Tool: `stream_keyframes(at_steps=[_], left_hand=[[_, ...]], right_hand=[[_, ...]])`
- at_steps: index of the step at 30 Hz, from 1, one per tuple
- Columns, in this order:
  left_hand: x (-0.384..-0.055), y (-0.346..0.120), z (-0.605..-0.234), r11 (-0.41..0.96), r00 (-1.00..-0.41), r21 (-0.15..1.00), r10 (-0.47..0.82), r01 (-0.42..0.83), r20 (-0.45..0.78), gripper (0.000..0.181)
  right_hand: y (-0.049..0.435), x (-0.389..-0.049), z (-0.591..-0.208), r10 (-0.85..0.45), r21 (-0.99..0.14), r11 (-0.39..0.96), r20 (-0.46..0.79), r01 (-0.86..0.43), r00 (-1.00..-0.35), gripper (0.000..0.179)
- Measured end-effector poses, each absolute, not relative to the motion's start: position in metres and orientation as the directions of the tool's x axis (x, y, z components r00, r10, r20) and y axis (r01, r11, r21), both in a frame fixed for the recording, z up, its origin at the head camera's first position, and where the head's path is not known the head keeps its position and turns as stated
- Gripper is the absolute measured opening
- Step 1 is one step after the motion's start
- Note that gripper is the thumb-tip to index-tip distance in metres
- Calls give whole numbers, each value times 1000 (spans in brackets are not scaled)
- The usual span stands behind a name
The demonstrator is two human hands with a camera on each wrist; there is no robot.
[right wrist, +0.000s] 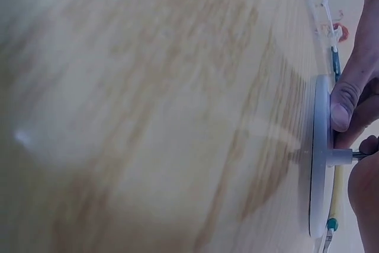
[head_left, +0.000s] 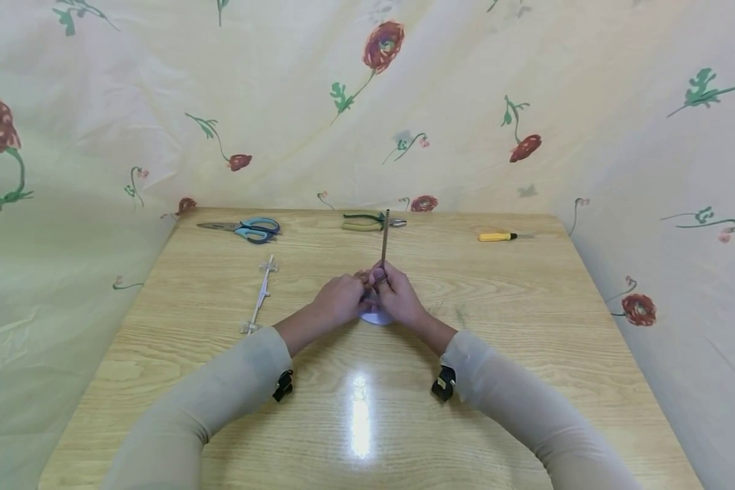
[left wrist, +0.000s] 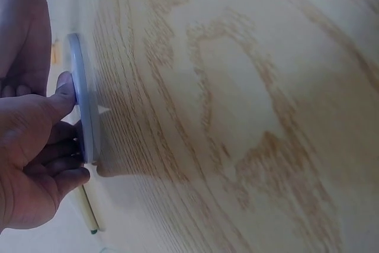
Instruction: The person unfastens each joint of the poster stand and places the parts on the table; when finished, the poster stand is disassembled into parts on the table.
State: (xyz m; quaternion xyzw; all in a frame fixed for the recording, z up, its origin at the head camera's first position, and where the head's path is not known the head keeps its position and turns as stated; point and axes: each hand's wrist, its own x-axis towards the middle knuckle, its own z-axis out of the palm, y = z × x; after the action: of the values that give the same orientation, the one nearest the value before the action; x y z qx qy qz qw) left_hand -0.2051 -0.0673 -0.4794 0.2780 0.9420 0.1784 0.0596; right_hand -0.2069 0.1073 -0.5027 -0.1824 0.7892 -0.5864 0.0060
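A round white base (head_left: 376, 318) lies flat on the table, mostly covered by both hands in the head view. My left hand (head_left: 339, 299) holds this base, its thumb and fingers on the disc, as the left wrist view shows. Upright over the base stands a thin brownish metal rod (head_left: 385, 238), which my right hand (head_left: 401, 299) grips near its lower end. In the right wrist view the rod's shiny lower part meets a short collar (right wrist: 339, 157) in the middle of the base; how deep it sits is hidden.
Blue-handled scissors (head_left: 257, 230) lie at the back left, pliers (head_left: 363, 226) behind the rod, and a yellow screwdriver (head_left: 496, 237) at the back right. A thin white bar with clear end pieces (head_left: 261, 296) lies left of the hands. Floral cloth (head_left: 282, 102) hangs around the table.
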Motion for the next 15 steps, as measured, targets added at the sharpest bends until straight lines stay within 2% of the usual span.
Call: stream_keyframes(at_steps=[7, 10, 15], left_hand=[[-225, -73, -511, 746, -813, 385, 583, 543, 18, 70], [-224, -73, -513, 742, -807, 388, 590, 546, 7, 72], [-206, -68, -482, 774, -832, 393, 554, 496, -41, 75]], right_hand=[[107, -208, -501, -310, -902, 289, 230, -322, -922, 25], [107, -208, -498, -321, -902, 297, 214, -313, -922, 25], [107, -207, -497, -335, -914, 287, 185, -287, -924, 26]])
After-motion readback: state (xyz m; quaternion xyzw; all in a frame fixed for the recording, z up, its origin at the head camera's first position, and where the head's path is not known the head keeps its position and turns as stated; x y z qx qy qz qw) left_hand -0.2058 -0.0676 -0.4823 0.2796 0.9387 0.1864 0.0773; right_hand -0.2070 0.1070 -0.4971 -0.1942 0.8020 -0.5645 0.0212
